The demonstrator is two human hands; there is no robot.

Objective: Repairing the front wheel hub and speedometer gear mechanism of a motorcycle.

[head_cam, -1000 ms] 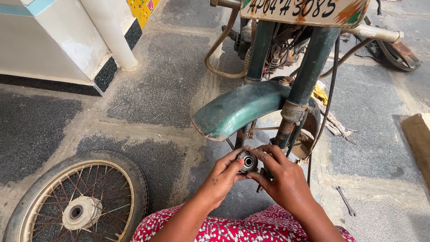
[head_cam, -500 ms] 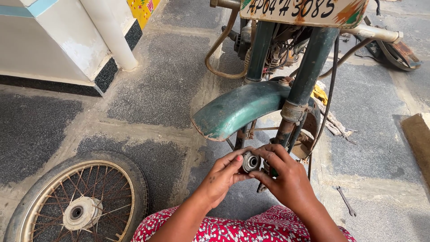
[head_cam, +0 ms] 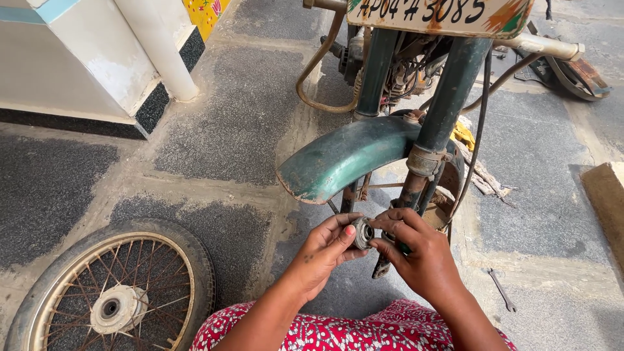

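My left hand (head_cam: pixel 325 253) and my right hand (head_cam: pixel 419 250) meet in front of me around a small round metal hub part (head_cam: pixel 363 233), held between the fingertips of both. A dark slim tool (head_cam: pixel 380 268) sticks down below my right palm. The hands sit just under the green front mudguard (head_cam: pixel 344 156) of a motorcycle whose green fork legs (head_cam: pixel 448 104) rise to the top of the view; the forks carry no wheel.
A spoked wheel with tyre (head_cam: pixel 110 292) lies flat on the stone floor at lower left. A white pillar base (head_cam: pixel 159 52) stands upper left. A small spanner (head_cam: pixel 500 289) lies on the floor at right, near a wooden block (head_cam: pixel 604 201).
The metal part has shifted slightly within my fingers; both hands stay in about the same place under the mudguard.
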